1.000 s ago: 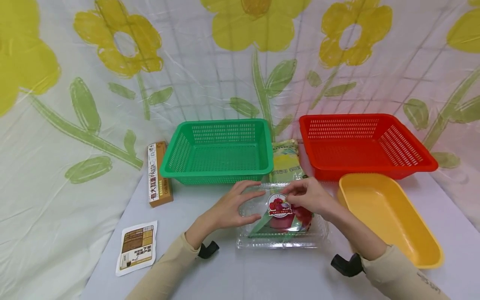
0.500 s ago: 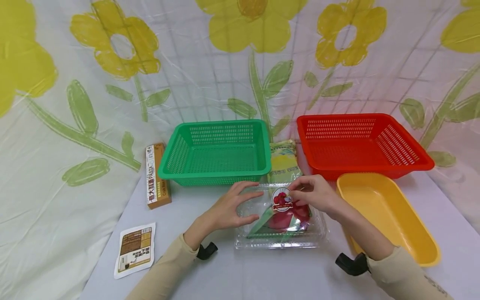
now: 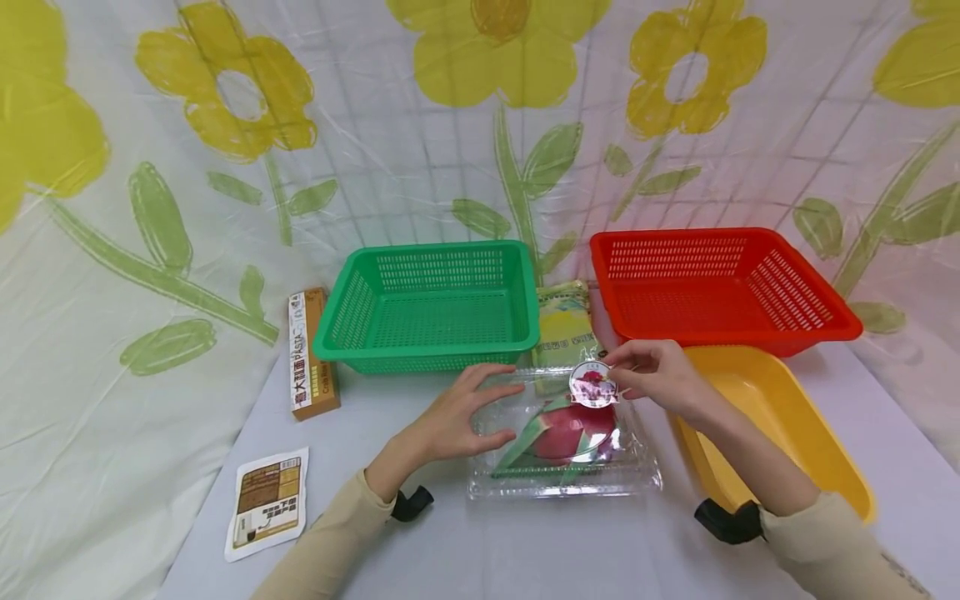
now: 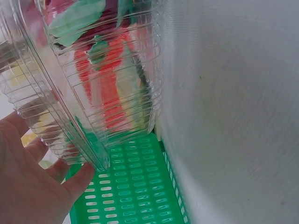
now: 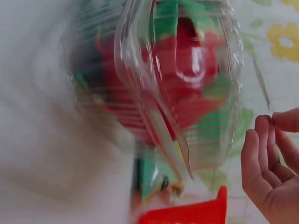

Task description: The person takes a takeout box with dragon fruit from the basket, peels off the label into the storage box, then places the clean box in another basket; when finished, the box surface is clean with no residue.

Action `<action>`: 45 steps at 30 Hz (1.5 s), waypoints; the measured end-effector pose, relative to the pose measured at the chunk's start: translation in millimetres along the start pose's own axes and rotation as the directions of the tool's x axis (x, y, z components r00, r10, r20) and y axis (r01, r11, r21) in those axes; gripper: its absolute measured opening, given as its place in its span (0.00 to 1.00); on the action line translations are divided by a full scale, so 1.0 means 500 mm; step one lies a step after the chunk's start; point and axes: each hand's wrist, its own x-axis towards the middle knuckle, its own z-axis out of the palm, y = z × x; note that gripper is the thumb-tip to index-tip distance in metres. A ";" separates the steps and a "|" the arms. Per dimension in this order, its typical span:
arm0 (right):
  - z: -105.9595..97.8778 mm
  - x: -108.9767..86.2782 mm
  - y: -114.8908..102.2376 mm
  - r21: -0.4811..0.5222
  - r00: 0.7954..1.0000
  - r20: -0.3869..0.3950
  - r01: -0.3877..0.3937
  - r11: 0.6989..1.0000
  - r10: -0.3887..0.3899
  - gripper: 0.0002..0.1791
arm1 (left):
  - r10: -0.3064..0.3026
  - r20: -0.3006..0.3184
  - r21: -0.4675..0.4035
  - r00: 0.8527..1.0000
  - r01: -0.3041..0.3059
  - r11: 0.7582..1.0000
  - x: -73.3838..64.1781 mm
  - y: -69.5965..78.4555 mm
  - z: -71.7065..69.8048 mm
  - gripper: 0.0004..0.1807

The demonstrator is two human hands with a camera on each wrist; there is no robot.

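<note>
A clear plastic clamshell box [image 3: 510,479] lies on the table in front of me, with a red-and-green thing [image 3: 562,433] like a dragon fruit inside. My left hand [image 3: 457,412] spreads its fingers along the left side of the box; in the left wrist view the fingertips [image 4: 79,179] rest against its ridged plastic. With thumb and forefinger, my right hand [image 3: 660,379] pinches the edge of a round sticker [image 3: 592,385] printed with red fruit. Seen edge-on in the right wrist view, the sticker [image 5: 262,86] stands apart from the lid.
Behind the box are a green basket [image 3: 427,354] and a red basket [image 3: 735,337], with a yellow-green bag [image 3: 564,325] between them. A yellow tub [image 3: 787,433] is at right. A pasta box [image 3: 311,358] and a white-edged packet [image 3: 267,504] lie at left.
The right hand has moved right and slightly up, taking the sticker along from the middle of the lid towards its far right. The left hand has stayed at the box's left side.
</note>
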 end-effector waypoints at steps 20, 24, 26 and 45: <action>-0.109 -0.024 0.039 -0.133 0.992 -0.098 -0.089 0.987 0.076 0.17 | 0.021 -0.019 0.003 1.000 -0.021 1.000 -0.002 -0.002 0.003 0.33; -0.129 -0.030 0.050 -0.155 0.987 -0.104 -0.135 0.979 0.120 0.18 | 0.012 -0.016 -0.010 1.000 -0.012 1.000 -0.004 -0.001 0.001 0.34; -0.138 -0.034 0.053 -0.170 0.983 -0.109 -0.165 0.972 0.148 0.18 | 0.008 -0.016 -0.009 1.000 -0.008 1.000 -0.005 0.001 -0.001 0.34; -0.230 -0.062 0.103 -0.305 0.961 -0.183 -0.254 0.918 0.205 0.21 | 0.006 -0.007 -0.016 1.000 -0.007 1.000 -0.002 0.000 0.001 0.33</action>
